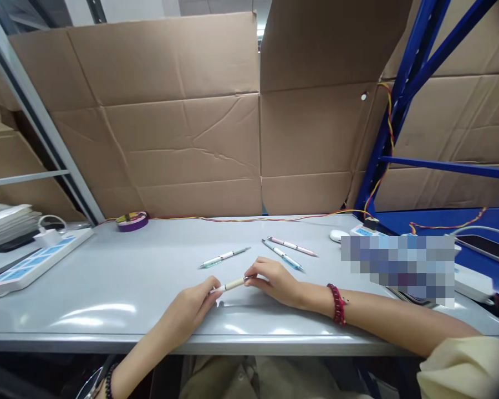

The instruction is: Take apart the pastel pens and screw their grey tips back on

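Between my two hands, just over the front half of the grey table point(120, 266), is a slim cream-and-white pen point(234, 284). My left hand point(192, 303) pinches its left end. The fingertips of my right hand point(275, 281) close on its right end, hiding that tip. Behind my hands a green-and-white pen point(224, 257) lies slanted on the tabletop. Farther right rest a blue-and-white pen point(283, 255) and a pink-and-white pen point(293, 246), close together at their left ends.
A purple tape roll point(133, 221) lies at the back left. Power strips sit at the left point(37, 263) and right point(363, 230) edges. Red-yellow wire point(233, 220) runs along the back, before cardboard panels point(183, 127). Beside my right forearm is a blurred-out item point(399, 266).
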### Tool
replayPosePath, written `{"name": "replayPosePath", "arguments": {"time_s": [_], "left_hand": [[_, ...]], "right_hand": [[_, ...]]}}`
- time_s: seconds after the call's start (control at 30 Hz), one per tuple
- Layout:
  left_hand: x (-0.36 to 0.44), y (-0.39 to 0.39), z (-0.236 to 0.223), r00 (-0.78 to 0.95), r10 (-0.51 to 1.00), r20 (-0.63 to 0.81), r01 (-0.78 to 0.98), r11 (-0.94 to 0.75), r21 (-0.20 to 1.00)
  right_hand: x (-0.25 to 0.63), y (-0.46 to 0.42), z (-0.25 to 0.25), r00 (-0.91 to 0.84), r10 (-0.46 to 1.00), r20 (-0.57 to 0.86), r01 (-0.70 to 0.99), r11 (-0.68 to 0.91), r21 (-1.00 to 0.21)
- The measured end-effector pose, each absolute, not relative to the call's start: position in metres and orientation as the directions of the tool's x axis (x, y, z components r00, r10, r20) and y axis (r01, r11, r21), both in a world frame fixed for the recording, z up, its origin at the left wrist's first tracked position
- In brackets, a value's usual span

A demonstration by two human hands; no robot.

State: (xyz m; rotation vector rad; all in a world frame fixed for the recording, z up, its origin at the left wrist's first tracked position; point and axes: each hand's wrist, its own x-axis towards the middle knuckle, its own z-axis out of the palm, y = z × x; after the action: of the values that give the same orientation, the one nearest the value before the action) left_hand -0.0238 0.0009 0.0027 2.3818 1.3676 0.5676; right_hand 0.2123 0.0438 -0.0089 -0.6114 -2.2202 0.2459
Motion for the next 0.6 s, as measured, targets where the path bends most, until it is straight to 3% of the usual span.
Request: {"name": "replayPosePath", "arguments": {"time_s": [0.2, 0.47, 0.6], "left_hand": [[-0.0240, 0.0013, 0.0028, 0.480, 0.861, 0.167, 0.727, -0.497, 0.474], [-0.0228, 0.0011, 0.0044, 0.484, 0.859, 0.168, 0.733, -0.503, 0.459], [-0.0234, 0.0016, 0.0030, 0.478, 0.862, 0.167, 0.752, -0.501, 0.428]], "right_hand": [[0.2143, 0.0452, -0.0114, -0.561, 0.392, 0.729, 0.242, 0.920, -0.308], [0.2162, 0.0449, -0.0074, -0.597, 0.420, 0.684, 0.358, 0.902, -0.242], [0.2150, 0.0432, -0.0073, -0.588, 0.435, 0.682, 0.325, 0.899, -0.293]]}}
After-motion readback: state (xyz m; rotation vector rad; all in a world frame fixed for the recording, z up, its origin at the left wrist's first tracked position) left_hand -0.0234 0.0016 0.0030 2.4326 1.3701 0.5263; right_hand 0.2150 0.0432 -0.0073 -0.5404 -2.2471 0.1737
